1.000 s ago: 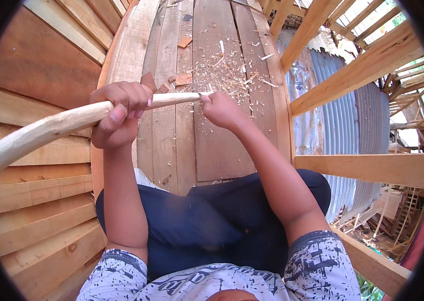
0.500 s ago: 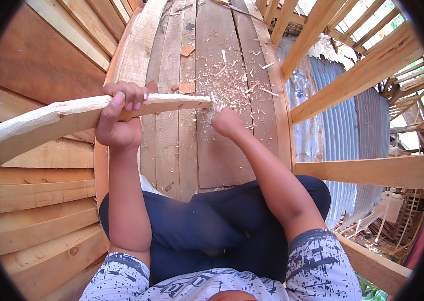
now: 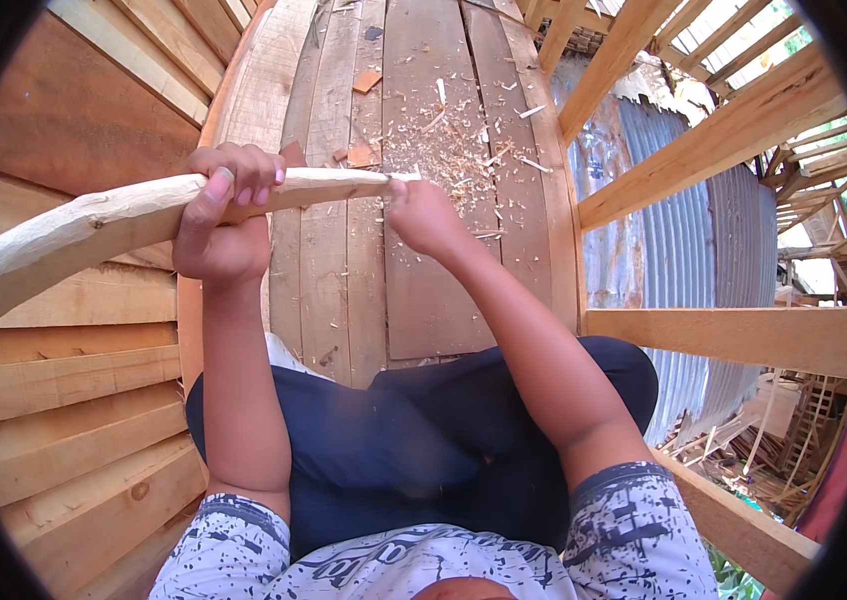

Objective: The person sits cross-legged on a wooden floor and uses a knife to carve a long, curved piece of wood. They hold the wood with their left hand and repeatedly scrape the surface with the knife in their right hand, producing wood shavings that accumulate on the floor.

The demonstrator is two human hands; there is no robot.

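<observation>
A long curved piece of pale wood, rough-hewn along its upper edge, spans from the left rim toward the middle. My left hand is wrapped round it, thumb on the near side. At the wood's narrow right end, my right hand is closed, fingers bent and knuckles up. A small pale bit shows by its fingertips, touching or almost touching the wood's tip. Whatever the right fingers hold, if anything, is hidden.
Wood shavings lie scattered over the plank floor beyond my hands, with small orange-brown wood chips. Stacked boards wall the left side. On the right stand a timber railing and corrugated metal sheets. My crossed legs are below.
My right hand has moved left and slightly up, onto the tip of the curved wood. The left hand keeps its grip, and both it and the wood have shifted a little left and up.
</observation>
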